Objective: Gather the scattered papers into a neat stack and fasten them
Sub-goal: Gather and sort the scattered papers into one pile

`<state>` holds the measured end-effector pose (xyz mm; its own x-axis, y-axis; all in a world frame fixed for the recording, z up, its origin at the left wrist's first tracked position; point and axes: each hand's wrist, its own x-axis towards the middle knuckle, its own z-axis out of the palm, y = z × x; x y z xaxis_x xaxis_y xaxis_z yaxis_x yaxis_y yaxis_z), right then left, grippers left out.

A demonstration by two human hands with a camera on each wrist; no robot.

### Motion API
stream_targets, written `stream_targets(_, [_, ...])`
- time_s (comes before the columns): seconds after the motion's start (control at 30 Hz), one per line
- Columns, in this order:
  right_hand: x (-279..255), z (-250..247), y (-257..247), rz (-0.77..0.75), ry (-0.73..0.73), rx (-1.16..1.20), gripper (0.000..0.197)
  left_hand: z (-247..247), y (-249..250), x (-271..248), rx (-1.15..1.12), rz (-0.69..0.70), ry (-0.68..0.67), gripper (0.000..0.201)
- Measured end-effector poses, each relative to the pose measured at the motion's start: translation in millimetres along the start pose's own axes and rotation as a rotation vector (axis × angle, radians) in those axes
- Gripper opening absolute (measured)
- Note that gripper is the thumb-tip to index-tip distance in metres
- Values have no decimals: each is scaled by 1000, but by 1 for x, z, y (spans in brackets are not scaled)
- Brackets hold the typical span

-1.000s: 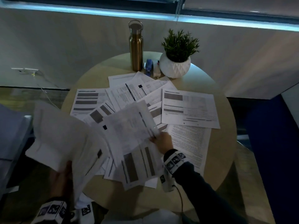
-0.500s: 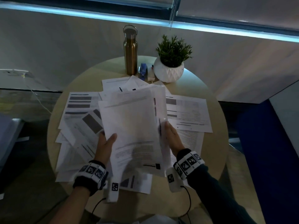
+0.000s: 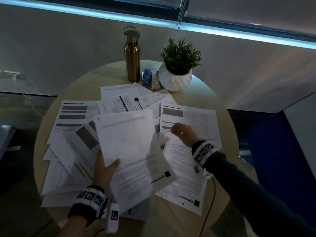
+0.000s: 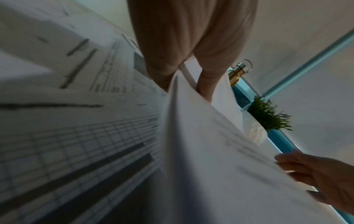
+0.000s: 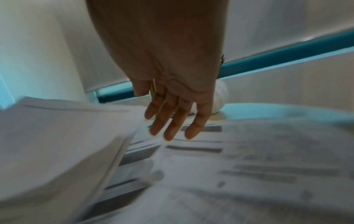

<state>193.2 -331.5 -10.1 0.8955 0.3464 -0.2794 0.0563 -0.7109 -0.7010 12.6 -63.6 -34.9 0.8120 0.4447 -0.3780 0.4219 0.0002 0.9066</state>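
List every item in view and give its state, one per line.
Left hand: grips a bundle of papers, lifted off the table.
Right hand: fingers straight, holding nothing, over the sheet with a table on it.
Loose papers: spread flat and overlapping on the round table.
Bottle: upright, capped.
Stapler: lying unused by the bottle.
Plant pot: upright.

Far edge: we see a bottle [image 3: 132, 55], a stapler [image 3: 146, 77] and a potted plant [image 3: 177, 69] standing close together, leaving only narrow gaps between them.
Middle: loose papers [image 3: 189, 124] overlap across most of the surface [image 3: 227, 134].
Right rim: bare strip, open to our hands.
Near edge: bare wood between the sheets.
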Motion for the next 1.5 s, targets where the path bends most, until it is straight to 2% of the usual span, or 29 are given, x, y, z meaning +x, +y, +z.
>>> stream_targets(0.07, [37,-32,26,59,53,-316,26,-5,-8,1,-34,-14,17,62])
stream_targets(0.13, [68,-58,45,143,9,-528,52,-6,-14,0,-61,-22,10,65])
stream_targets(0.23, [105,-81,59,207,-95,-692,91,-9,-18,0,-46,10,38,63])
stream_targets(0.3, [121,-84,64,250,-171,-766,106,-14,-23,1,3,46,44,74])
stream_targets(0.4, [133,-77,70,254,-216,-883,104,-19,-32,0,15,38,50,78])
stream_targets(0.5, [138,-77,68,216,-186,-932,81,-19,-33,-1,7,47,72,69])
stream_targets(0.6, [135,-87,66,205,-113,-818,34,-21,-36,1,-1,50,74,74])
stream_targets(0.63, [131,-93,66,201,-60,-747,28,-23,-37,2,-10,43,66,74])
stream_targets(0.7, [117,-108,62,199,65,-633,27,-22,-39,4,-46,18,56,66])
stream_targets(0.77, [96,-128,57,264,165,-549,26,-20,-39,4,-95,-9,57,59])
stream_targets(0.87, [48,-150,63,498,269,-259,41,-20,-43,3,-133,-52,62,58])
stream_targets(0.93, [7,-144,67,634,292,-27,52,-19,-40,0,-135,-70,59,55])
stream_targets(1.07, [-77,-72,79,824,270,338,65,-16,-32,-4,-101,-79,86,60])
stream_targets(1.13, [-105,-27,83,881,310,438,53,-18,-37,-2,-93,-85,74,62])
stream_targets(1.23, [-125,27,77,914,441,449,46,-22,-41,0,-91,-91,58,65])
stream_targets(1.33, [-127,54,74,886,557,425,57,-22,-35,0,-93,-49,36,65])
stream_targets(1.43, [-127,55,75,927,439,356,67,-24,-29,3,-79,17,11,81])
stream_targets(1.5, [-128,54,66,943,421,353,95,-24,-25,3,-74,35,21,90])
